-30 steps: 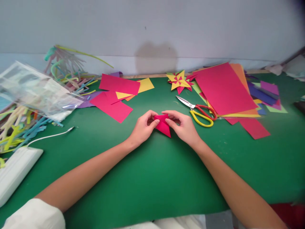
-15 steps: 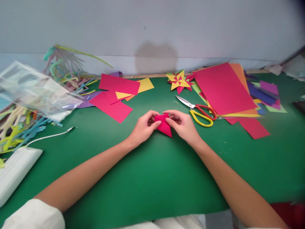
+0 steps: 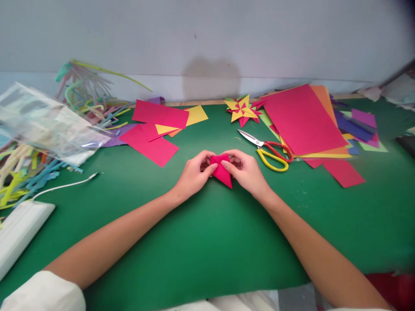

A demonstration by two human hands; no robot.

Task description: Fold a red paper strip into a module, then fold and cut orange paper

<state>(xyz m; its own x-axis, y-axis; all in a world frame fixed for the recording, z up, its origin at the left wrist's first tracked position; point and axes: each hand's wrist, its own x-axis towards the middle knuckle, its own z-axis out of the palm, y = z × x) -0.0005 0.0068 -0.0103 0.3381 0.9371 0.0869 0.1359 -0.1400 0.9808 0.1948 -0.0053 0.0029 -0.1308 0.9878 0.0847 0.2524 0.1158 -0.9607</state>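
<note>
A small folded red paper (image 3: pixel 223 173) is held between both hands, its pointed end toward me. My left hand (image 3: pixel 198 172) pinches its left edge, thumb on top. My right hand (image 3: pixel 244 169) grips the upper right part, with the thumb pressed on the paper's face. The fingers beneath the paper are partly hidden. Beyond my right hand lie scissors (image 3: pixel 272 155) with one red and one yellow handle, blades pointing up and left. Behind them sits a yellow, red and green folded paper star (image 3: pixel 242 109).
Red sheets (image 3: pixel 159 113) and yellow pieces lie back left. A red sheet (image 3: pixel 303 121) tops a paper stack at right. Far left are a clear plastic bag (image 3: pixel 48 121), colourful fuzzy stems (image 3: pixel 40 177) and a white device (image 3: pixel 24 233) with a cable. A wall (image 3: pixel 129 39) stands behind.
The view has shifted slightly. My right thumb has moved a little left across the red paper, and more of the paper's lower point shows.
</note>
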